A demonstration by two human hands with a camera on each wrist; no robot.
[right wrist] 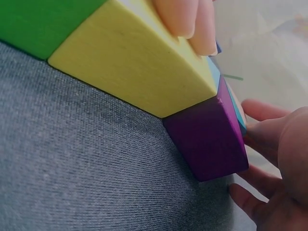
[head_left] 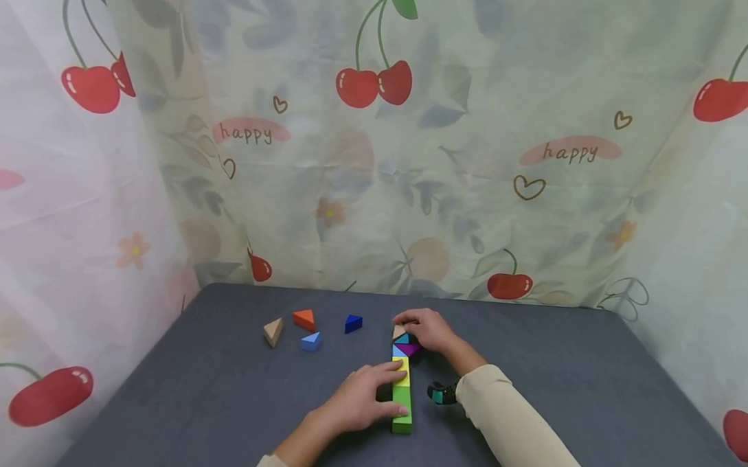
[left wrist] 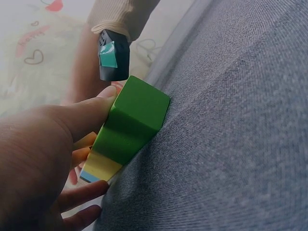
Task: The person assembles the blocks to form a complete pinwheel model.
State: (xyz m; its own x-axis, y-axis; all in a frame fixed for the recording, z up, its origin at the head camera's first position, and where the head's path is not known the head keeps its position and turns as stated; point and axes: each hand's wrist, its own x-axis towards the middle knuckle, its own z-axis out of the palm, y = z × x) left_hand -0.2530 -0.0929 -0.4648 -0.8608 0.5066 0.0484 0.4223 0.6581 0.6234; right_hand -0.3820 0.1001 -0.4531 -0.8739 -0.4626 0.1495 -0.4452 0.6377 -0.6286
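Note:
A row of blocks runs away from me. Nearest is a green block (head_left: 402,403), then a yellow block (head_left: 404,379), a light blue triangular block (head_left: 397,351), a purple triangular block (head_left: 408,349) jutting right, a teal triangular block (head_left: 402,338) and a wood-coloured block (head_left: 398,331) at the far end. My left hand (head_left: 358,398) rests on the row, thumb on the green block and fingertips on the yellow one. At the far end my right hand (head_left: 431,329) pinches the wood-coloured block; its fingers partly cover it.
Left of the row lie loose triangular blocks: dark blue (head_left: 354,323), orange (head_left: 304,319), light blue (head_left: 311,341) and wood-coloured (head_left: 273,332). A dark wrist device (head_left: 442,393) with a teal patch is at the right wrist. A printed curtain (head_left: 376,158) surrounds the grey table (head_left: 220,393).

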